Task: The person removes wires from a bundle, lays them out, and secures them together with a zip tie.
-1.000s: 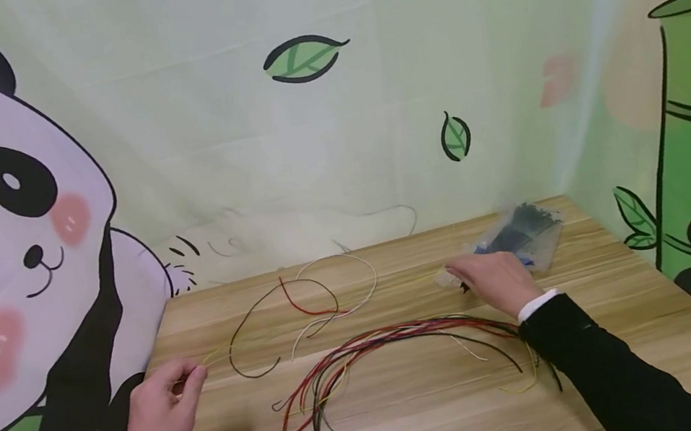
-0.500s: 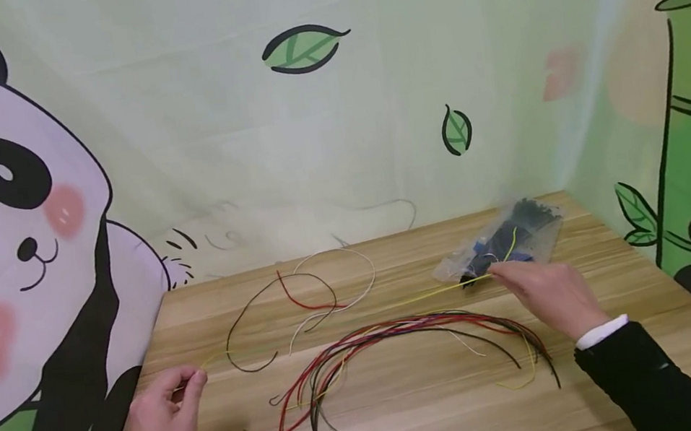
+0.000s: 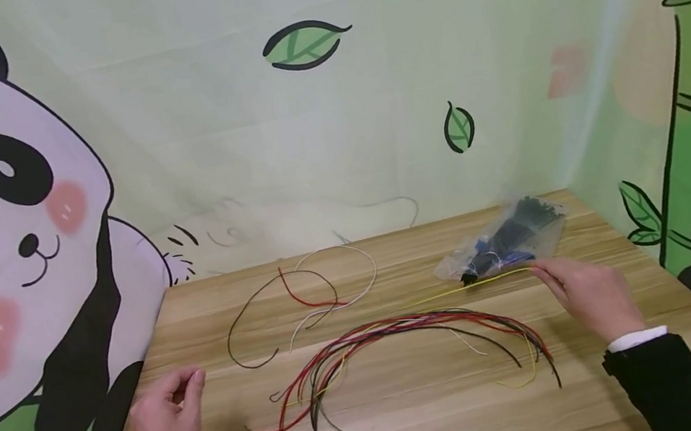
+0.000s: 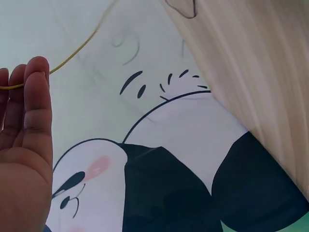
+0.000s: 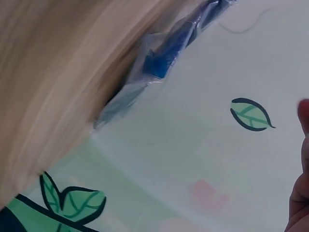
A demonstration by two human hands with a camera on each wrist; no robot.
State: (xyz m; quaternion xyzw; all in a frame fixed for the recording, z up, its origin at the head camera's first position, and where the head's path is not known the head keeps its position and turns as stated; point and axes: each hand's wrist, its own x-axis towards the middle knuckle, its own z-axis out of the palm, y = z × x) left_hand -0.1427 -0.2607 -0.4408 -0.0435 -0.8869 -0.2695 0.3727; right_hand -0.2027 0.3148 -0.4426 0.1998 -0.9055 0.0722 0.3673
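A thin yellow wire stretches above the tabletop between my two hands. My left hand, at the table's left side, pinches one end; the left wrist view shows the wire passing at its fingertips. On the right, my right hand pinches the other end between thumb and fingers, just in front of the plastic bag. Below the wire lies an arched bundle of red, black, yellow and white wires. Only a sliver of the right hand shows in the right wrist view, without the wire.
A clear plastic bag with black and blue pieces inside lies at the back right of the wooden table. Loose black, red and white wires lie back left. A printed panda curtain hangs behind.
My right hand has moved right and slightly toward me from beside the bag, drawing the yellow wire out straighter. The left hand has hardly moved, and the bundle lies as before.
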